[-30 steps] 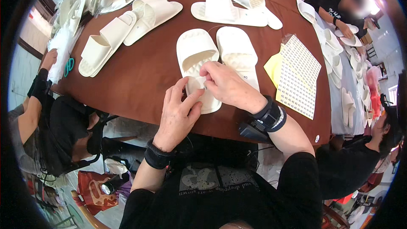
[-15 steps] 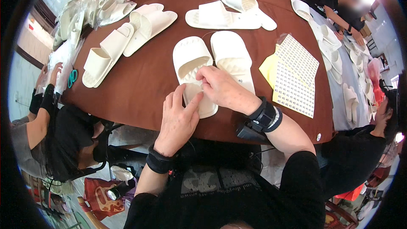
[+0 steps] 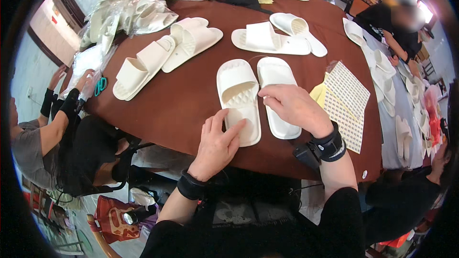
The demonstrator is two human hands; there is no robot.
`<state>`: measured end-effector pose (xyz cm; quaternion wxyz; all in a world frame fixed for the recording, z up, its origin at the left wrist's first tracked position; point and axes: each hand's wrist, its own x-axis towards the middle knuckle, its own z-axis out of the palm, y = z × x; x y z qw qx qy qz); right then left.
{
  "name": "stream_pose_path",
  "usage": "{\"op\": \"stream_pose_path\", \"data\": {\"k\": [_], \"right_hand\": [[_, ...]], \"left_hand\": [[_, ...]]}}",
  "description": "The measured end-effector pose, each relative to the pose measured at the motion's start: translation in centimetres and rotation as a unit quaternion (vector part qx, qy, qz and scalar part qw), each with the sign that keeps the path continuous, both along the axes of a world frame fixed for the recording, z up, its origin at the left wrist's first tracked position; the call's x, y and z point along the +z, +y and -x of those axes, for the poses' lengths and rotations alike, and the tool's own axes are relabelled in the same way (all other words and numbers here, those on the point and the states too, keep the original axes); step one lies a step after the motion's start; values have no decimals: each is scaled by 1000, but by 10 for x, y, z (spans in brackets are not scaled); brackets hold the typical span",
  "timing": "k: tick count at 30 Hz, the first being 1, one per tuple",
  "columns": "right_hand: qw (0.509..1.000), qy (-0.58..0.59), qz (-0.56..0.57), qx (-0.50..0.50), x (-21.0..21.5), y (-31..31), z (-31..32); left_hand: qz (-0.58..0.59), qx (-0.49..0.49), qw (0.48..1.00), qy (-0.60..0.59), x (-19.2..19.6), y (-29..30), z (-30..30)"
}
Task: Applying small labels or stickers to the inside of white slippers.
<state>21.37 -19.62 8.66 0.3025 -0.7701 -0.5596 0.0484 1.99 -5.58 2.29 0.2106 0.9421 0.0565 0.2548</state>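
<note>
Two hands on a pair of white slippers at the near edge of the brown table [image 3: 191, 100].

The left hand [image 3: 216, 144] lies flat and released, fingers spread, its fingertips touching the heel end of the left slipper [image 3: 238, 99]. The right hand [image 3: 292, 107] rests palm down on the right slipper [image 3: 276, 94], fingers bent loosely; if it pinches something, I cannot tell. Both forearms come up from the near edge, each with a black wrist band. A sheet of small stickers [image 3: 346, 102] lies just beside the right hand, toward the right edge.
</note>
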Motion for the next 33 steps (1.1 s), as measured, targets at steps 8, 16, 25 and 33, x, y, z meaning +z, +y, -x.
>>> {"op": "stream_pose_path", "data": {"k": [8, 16, 25, 33], "right_hand": [[986, -152, 50, -36, -40, 10, 1], [986, -145, -33, -81, -39, 26, 9], [989, -10, -130, -65, 4, -3, 5], [976, -176, -127, -17, 26, -56, -76]], "left_hand": [[125, -34, 990, -50, -5, 8, -6], [322, -18, 942, -98, -7, 15, 5], [367, -25, 927, -78, -18, 21, 4], [325, -7, 940, -105, -9, 24, 11]]}}
